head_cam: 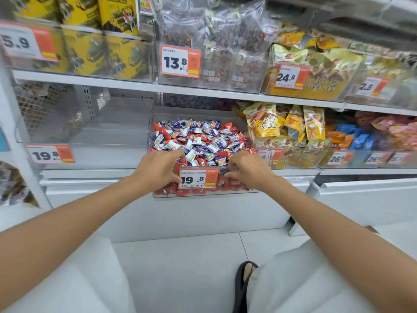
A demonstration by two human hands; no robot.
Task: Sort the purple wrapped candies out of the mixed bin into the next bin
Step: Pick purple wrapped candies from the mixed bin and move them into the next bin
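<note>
- A foot in a black sandal (244, 281) stands on the pale floor tiles (180, 267), below both bare forearms.
- The left hand (160, 168) and right hand (246, 170) grip the front wall of the clear mixed bin (203, 194) — fingers curled over its rim, thumbs on the outside, either side of an orange price tag (196, 179).
- Purple candies (216, 132) lie mingled with red candies (234, 184) inside that bin.
- The next bin (90, 132) sits just left of it on the same shelf.
- Above — bagged snacks (212, 41) on an upper shelf.
</note>
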